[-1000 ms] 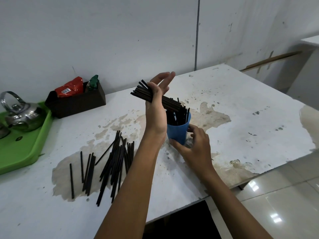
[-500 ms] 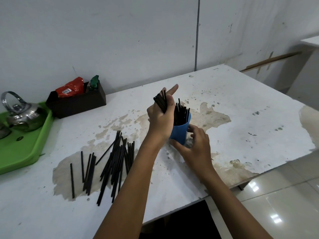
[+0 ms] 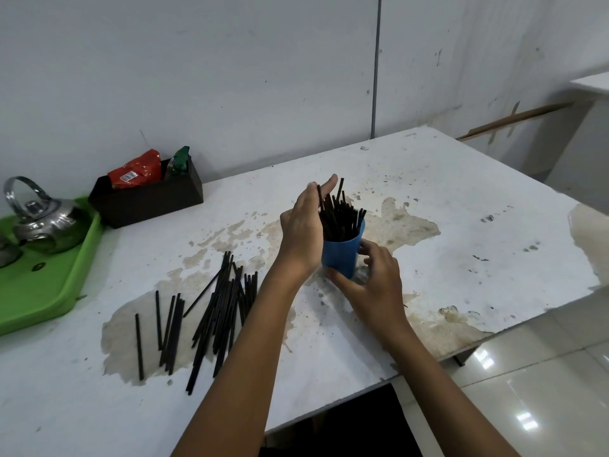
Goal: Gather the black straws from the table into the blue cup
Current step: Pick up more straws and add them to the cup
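my right hand [image 3: 372,278] wraps its fingers around the blue cup [image 3: 341,257] at frame centre, steadying it so it won't tip. my left hand [image 3: 304,225], fingers released and straight, rests against the straws in the cup [image 3: 342,217], likely settling them. loose straws [image 3: 211,311] wait on the counter [image 3: 461,225], lower left.

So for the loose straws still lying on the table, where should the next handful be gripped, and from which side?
Probably around the middle of the dense bunch of loose straws, coming down from above with the left hand, fingers closing across their length. They lie flat and roughly parallel there, so one pinch could gather many. The right hand is by the blue cup.
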`<move>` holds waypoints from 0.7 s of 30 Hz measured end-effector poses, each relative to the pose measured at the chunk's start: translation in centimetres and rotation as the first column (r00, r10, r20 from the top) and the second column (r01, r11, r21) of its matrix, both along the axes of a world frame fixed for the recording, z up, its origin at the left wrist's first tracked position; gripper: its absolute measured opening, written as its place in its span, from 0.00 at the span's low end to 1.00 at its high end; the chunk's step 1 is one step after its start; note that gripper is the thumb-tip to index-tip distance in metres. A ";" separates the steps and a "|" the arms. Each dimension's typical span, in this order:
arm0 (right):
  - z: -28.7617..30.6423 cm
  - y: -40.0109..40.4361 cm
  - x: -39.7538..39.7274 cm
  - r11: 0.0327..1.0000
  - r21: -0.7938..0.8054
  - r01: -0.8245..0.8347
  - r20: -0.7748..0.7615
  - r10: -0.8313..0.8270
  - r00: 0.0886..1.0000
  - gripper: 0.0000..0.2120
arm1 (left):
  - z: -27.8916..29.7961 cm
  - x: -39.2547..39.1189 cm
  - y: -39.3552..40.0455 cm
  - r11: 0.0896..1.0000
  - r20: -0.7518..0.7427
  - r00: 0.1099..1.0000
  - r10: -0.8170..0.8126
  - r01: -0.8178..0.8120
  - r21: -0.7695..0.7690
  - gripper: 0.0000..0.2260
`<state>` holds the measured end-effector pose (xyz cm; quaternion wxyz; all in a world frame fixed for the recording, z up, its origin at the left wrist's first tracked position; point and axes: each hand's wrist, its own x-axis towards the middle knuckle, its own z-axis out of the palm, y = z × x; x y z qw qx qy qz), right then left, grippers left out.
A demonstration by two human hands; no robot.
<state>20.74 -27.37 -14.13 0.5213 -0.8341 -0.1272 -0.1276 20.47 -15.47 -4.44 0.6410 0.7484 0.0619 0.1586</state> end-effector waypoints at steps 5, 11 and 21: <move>0.3 -0.1 -0.2 1.000 0.013 -0.010 -0.012 0.010 1.000 0.31 | 0.4 -0.6 0.3 0.999 -0.027 0.999 -0.040 0.040 -0.005 0.19; 0.7 -0.8 -1.2 0.999 0.001 0.035 -0.030 -0.035 0.999 0.32 | 0.5 -1.7 1.8 0.998 0.043 0.997 0.064 -0.064 0.006 0.19; 1.7 2.0 -6.3 0.968 -0.127 -0.218 0.069 0.228 0.971 0.14 | -2.4 -9.7 9.2 0.900 -0.061 0.923 0.379 -0.352 0.259 0.13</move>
